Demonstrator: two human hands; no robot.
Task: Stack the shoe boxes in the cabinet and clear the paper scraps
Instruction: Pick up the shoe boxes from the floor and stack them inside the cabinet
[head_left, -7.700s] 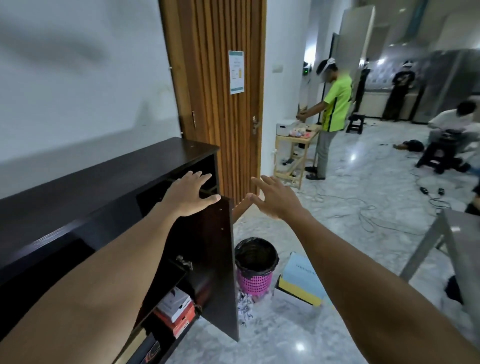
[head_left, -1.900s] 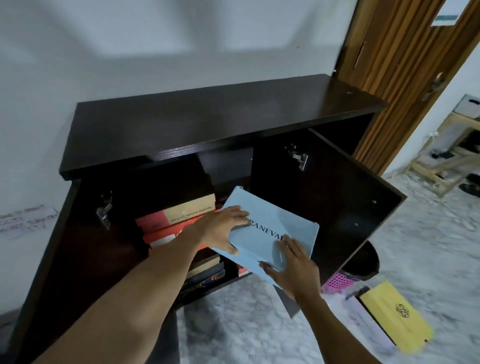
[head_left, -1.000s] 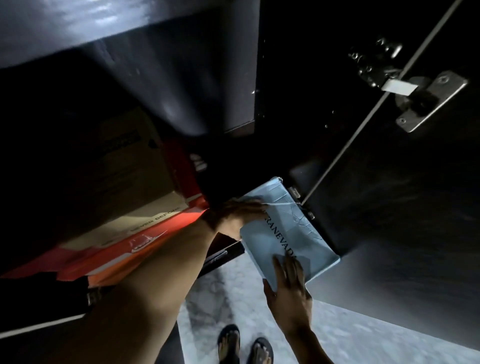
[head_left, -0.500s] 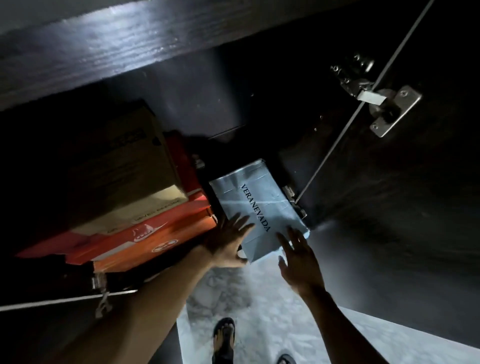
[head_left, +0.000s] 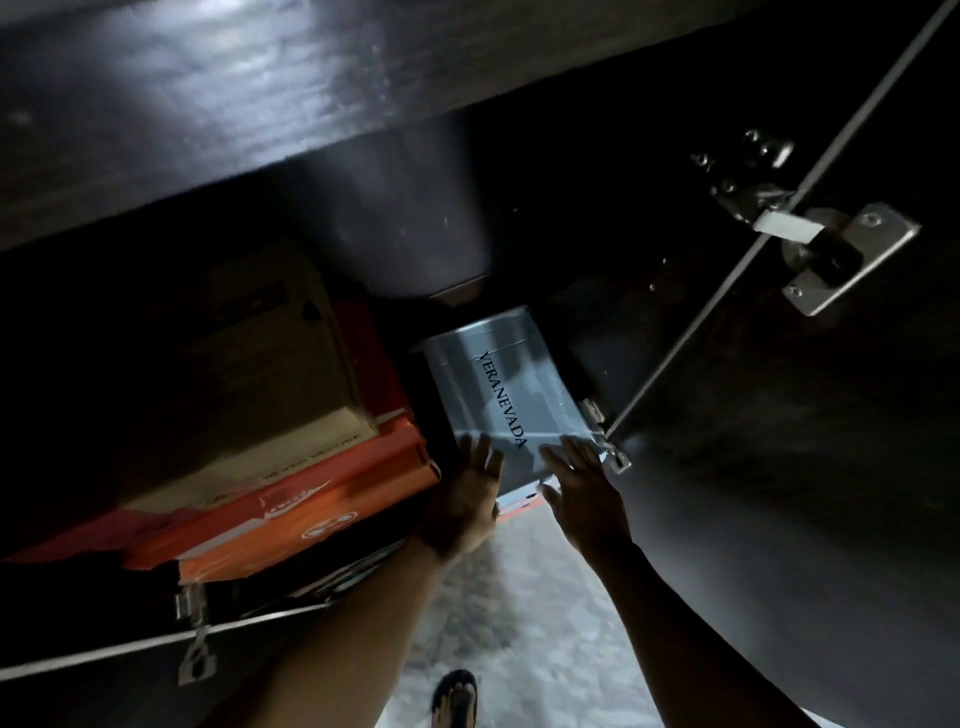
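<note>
pale blue veranevada shoe box (head_left: 511, 395) sits in cabinet (head_left: 260, 104), right of orange shoe box (head_left: 291, 514); left hand (head_left: 467, 499), right hand (head_left: 582, 488) press its near end, fingers straight, grasping nothing; likely light, dentable card; push at corners

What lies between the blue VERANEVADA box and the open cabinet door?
A metal hinge, close beside the blue box, shown in the head view.
</note>
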